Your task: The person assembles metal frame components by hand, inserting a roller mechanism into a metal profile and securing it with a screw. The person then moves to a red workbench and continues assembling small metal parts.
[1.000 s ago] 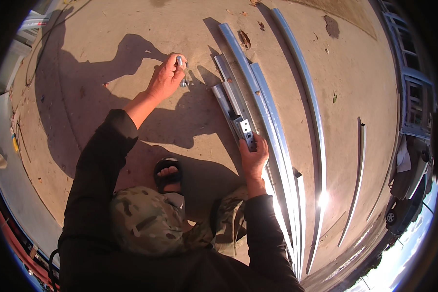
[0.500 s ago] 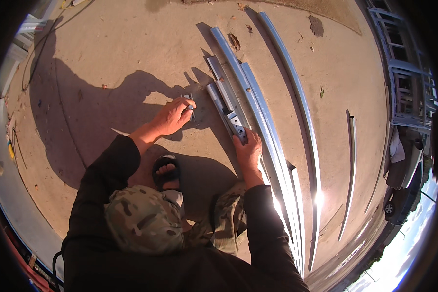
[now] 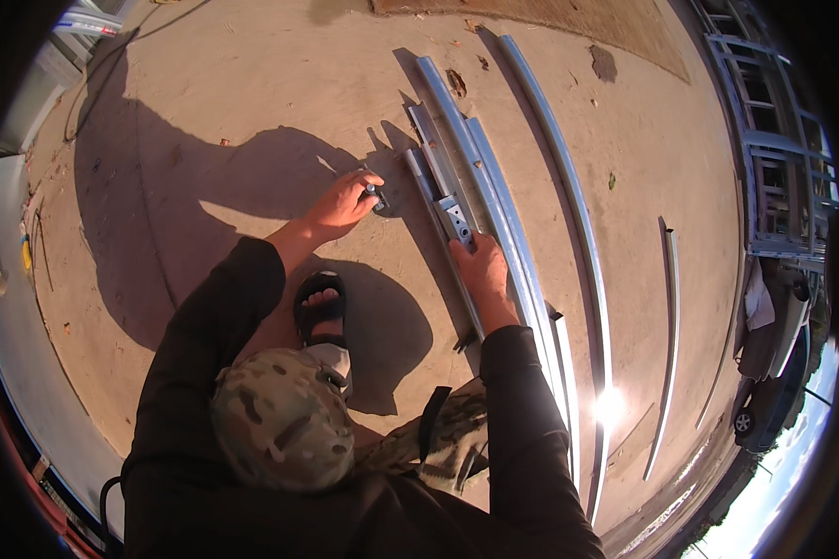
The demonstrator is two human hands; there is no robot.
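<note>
My left hand [image 3: 338, 207] is closed in a pinch on a small shiny metal piece [image 3: 371, 190], just left of the metal lengths. The piece looks like a bolt, but my fingers cover part of it. My right hand [image 3: 483, 268] grips the near end of a silver metal bracket with holes [image 3: 452, 218]. That bracket rests along a narrow metal channel [image 3: 423, 177], at the left side of the bundle. Right beside it run long galvanized metal rails [image 3: 494, 177], which lie on the concrete and reach back toward my right forearm.
Another long rail [image 3: 569, 177] and a shorter thin bar [image 3: 671, 307] lie farther right. A blue-grey metal rack [image 3: 778, 140] stands at the right edge, above a parked vehicle [image 3: 764, 401]. My sandaled foot [image 3: 321, 303] is between my arms. A pale panel [image 3: 28, 317] lines the left edge.
My left hand has shifted slightly right, still pinching the small metal piece. My right hand has stayed on the bracket. The view has tilted a little, and my right knee has moved lower.
</note>
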